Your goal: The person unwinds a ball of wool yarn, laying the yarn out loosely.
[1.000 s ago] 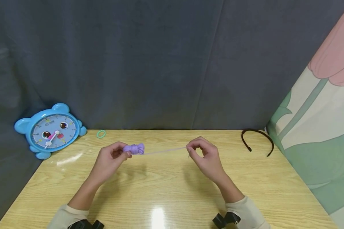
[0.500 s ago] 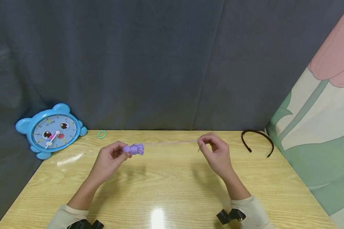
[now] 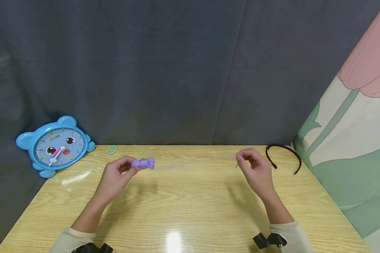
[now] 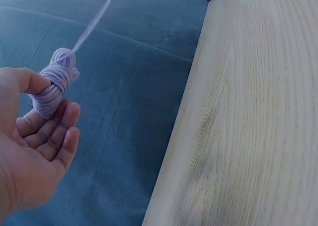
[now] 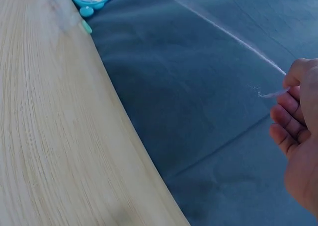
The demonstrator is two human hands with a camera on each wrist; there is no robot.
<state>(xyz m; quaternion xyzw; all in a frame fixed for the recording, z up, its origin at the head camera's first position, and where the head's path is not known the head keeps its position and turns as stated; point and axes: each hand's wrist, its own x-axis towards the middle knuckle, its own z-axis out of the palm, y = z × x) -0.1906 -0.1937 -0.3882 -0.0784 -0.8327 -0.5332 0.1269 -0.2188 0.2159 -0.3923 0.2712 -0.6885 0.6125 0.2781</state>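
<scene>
A small bundle of purple yarn [image 3: 144,163] is pinched by my left hand [image 3: 115,178] between thumb and fingers, above the left half of the table. In the left wrist view the bundle [image 4: 54,82] shows strands wrapped round its middle. From it a single strand of yarn [image 3: 194,162] runs across to my right hand [image 3: 258,173], which pinches it between thumb and forefinger. A short frayed tail of yarn [image 5: 271,94] sticks out past the fingertips in the right wrist view. Both hands are held above the tabletop.
On the left stands a blue bear-shaped toy clock [image 3: 58,147] at the back of the wooden table [image 3: 183,211]. A mint green ring [image 3: 111,150] lies beside it. A black headband [image 3: 283,145] lies at the back right. A dark curtain [image 3: 164,70] hangs behind the table.
My right hand has moved to the right, and the strand between the hands has grown longer. My left hand has shifted slightly left with the bundle.
</scene>
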